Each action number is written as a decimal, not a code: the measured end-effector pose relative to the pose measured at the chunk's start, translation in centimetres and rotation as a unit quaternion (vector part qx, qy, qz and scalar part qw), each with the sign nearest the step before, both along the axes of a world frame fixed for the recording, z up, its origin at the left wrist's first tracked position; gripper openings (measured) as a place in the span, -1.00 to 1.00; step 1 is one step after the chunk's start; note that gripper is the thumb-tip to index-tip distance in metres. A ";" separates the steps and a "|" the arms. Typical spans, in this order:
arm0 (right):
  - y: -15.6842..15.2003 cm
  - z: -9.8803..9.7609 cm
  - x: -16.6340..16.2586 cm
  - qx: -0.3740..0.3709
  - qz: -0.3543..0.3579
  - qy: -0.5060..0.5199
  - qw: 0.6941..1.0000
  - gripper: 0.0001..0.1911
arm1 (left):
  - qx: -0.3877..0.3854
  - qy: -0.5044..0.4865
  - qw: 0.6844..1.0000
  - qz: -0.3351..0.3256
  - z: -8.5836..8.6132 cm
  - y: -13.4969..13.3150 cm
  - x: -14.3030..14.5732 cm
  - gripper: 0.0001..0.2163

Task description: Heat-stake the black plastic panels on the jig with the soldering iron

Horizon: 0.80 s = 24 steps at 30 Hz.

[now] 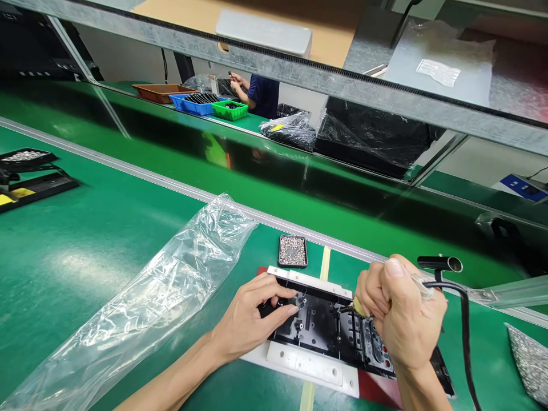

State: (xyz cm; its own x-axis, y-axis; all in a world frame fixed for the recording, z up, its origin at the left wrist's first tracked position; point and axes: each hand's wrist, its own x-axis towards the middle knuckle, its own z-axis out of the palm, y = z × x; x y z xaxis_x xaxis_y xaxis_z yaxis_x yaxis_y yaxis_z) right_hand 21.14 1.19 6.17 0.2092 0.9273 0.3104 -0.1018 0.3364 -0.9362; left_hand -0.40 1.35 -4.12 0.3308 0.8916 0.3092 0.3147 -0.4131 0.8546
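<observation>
A black plastic housing (317, 322), full of ribs and screw posts, lies in a white fixture (306, 365). My left hand (252, 311) grips the housing's left end, thumb and index finger reaching over its inside; the other fingers are partly hidden. In my right hand (402, 308) is a corded electric screwdriver (358, 306) with a yellowish front collar, its dark bit pointing left over the housing's middle. Whether the bit touches a screw I cannot tell. Just behind the fixture sits a small black tray (293, 251) of tiny silvery screws.
A clear plastic bag (171, 285) stretches across the green bench at left. The screwdriver's black cord (466, 342) hangs at right, near a bag of small metal parts (528, 359). Beyond the metal rail, a co-worker (261, 97) handles something near colored bins (231, 111).
</observation>
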 end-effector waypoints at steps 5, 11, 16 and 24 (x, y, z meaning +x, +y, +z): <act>0.0 0.0 -0.1 0.003 0.005 0.000 1.000 -0.48 | -0.007 0.000 1.000 -0.004 0.0 -0.1 0.0 -0.88; 0.1 -0.1 0.0 0.003 0.003 0.002 1.000 -0.49 | -0.005 -0.006 1.000 -0.005 0.1 0.0 0.0 -0.88; 0.0 -0.2 0.1 0.011 0.002 0.000 1.000 -0.49 | -0.015 -0.023 1.000 -0.006 0.3 0.1 0.1 -0.89; 0.1 -0.4 0.2 0.009 0.003 -0.001 1.000 -0.49 | -0.028 -0.021 0.999 -0.005 0.1 0.1 0.2 -0.87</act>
State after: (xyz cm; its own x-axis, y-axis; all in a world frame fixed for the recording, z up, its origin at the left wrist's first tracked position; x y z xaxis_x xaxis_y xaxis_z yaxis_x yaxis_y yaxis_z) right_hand 21.33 1.34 5.81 0.2027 0.9232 0.3267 -0.1024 0.3517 -0.9305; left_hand -0.24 1.42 -3.98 0.3274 0.9048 0.2722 0.2733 -0.3665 0.8894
